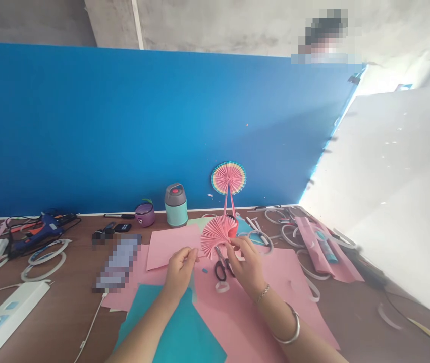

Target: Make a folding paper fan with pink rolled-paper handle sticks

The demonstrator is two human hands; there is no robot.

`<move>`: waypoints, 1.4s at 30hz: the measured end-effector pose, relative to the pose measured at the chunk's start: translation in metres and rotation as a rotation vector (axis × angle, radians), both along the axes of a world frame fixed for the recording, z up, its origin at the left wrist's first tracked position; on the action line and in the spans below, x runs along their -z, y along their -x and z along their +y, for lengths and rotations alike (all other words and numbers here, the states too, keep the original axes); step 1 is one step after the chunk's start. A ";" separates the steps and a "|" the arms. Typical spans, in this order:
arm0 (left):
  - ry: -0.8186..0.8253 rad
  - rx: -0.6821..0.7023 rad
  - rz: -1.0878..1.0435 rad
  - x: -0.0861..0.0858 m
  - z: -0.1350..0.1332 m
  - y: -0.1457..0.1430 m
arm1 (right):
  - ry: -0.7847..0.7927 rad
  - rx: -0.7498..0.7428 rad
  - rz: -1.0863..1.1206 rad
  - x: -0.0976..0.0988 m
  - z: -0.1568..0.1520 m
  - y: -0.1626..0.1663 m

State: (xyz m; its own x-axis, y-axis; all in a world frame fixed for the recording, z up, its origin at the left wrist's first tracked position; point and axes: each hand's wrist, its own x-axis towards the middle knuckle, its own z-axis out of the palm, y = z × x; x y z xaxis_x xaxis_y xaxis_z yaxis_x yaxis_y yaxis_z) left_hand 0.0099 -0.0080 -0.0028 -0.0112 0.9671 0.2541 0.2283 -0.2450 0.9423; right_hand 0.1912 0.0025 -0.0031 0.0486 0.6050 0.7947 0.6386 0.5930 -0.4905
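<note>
A pleated pink paper fan [217, 234] is spread in a partial circle over the middle of the table. At its right end, my right hand [249, 264] pinches the gathered folds between thumb and fingers. My left hand [180, 269] is closed in a pinch close to the fan's left edge; what its fingertips hold is too small to make out. Under the fan lie scissors with black handles [220, 270], partly hidden by the fan and my right hand. A red round object [232, 227] shows just behind the fan.
Pink sheets [275, 302] and a blue-green sheet [169, 322] cover the front. Behind stand a finished round fan [228, 178], a teal flask [176, 206] and a purple cup [145, 215]. Leftward are a phone [120, 262], glue gun [44, 229] and power strip [14, 317].
</note>
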 end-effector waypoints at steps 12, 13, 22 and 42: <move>0.046 0.168 -0.137 -0.001 -0.001 0.000 | -0.036 -0.045 -0.049 0.003 0.000 0.002; 0.065 0.170 -0.143 -0.001 -0.001 -0.001 | -0.049 -0.048 -0.065 0.004 0.000 0.002; -0.112 -0.216 0.049 0.015 0.010 0.007 | 0.099 0.037 0.063 0.006 0.005 -0.003; 0.090 0.078 -0.459 0.005 0.007 0.003 | 0.229 -0.252 -0.151 0.000 -0.002 0.005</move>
State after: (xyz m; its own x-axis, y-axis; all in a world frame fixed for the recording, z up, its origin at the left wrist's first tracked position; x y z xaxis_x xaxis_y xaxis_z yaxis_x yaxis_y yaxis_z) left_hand 0.0073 -0.0009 -0.0081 -0.0293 0.9875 0.1549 -0.2325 -0.1575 0.9598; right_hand 0.1858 0.0000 -0.0029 -0.2317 0.7459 0.6245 0.5616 0.6267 -0.5402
